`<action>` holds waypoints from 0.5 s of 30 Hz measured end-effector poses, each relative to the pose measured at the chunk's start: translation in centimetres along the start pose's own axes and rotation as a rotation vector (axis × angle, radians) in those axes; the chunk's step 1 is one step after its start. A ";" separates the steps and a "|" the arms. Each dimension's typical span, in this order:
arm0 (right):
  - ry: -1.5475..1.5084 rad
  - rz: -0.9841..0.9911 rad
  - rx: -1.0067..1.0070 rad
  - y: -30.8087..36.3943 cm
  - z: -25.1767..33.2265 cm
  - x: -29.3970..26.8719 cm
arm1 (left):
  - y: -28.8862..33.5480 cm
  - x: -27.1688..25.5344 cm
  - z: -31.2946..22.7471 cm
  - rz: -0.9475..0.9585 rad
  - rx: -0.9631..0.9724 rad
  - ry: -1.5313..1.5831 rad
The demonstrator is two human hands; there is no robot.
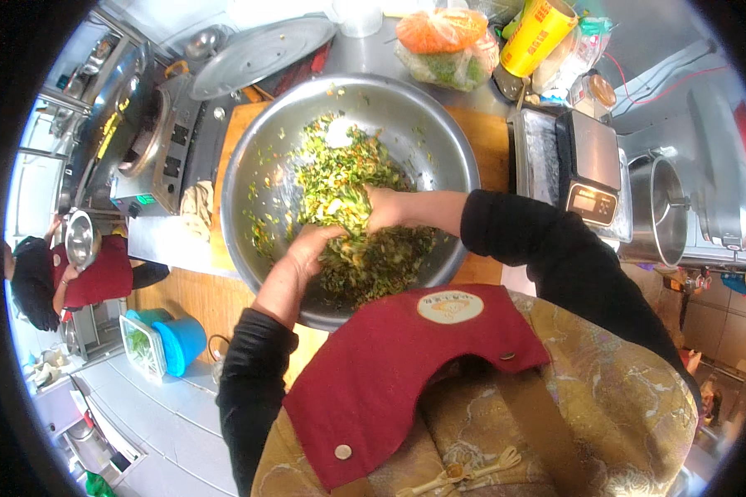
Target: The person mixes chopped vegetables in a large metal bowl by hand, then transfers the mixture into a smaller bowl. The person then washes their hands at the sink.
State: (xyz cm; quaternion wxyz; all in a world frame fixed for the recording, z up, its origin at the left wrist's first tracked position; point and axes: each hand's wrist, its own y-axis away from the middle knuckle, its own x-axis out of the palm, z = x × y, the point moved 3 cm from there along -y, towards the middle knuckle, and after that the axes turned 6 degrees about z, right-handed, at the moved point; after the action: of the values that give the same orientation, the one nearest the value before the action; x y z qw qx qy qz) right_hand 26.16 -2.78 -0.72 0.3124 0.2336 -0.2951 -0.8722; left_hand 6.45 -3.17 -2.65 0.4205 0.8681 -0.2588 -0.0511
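Observation:
A wide steel bowl [456,157] holds a mix of chopped vegetables [352,157], mostly green with orange and pale bits. A small white heap [338,132] lies on the mix near the far side. My left hand [308,248] reaches in over the near left rim, its fingers curled into the mix and partly covered by it. From the right comes my right hand [385,209], closed around part of the same mix, with its fingertips buried. Brighter pieces lie heaped between the two hands; darker ones lie nearest me.
The bowl stands on a wooden board [485,149]. Right of it is a digital scale [593,170], then a steel pot [656,207]. Behind are bagged vegetables [443,50] and a large lid [265,56]. At left, another person [95,273] holds a steel bowl [83,240] near a cooker [162,149].

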 end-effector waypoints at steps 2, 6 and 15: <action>-0.264 -0.005 -0.124 -0.9 0.8 -0.5 | -0.3 1.2 -0.7 0.091 -0.029 0.452; -0.197 -0.028 -0.115 0.9 2.1 -3.9 | 1.8 1.7 -4.9 -0.012 0.229 0.159; 0.305 0.403 0.120 4.1 -1.0 2.1 | 5.1 5.0 -1.9 -0.095 0.013 -0.598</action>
State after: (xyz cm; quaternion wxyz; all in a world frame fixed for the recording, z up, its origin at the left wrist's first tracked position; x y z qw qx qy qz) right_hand 26.98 -7.15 0.86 0.5064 0.3170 -0.3362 -0.7280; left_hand 9.26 -6.93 3.02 0.3173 0.8284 -0.3304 -0.3223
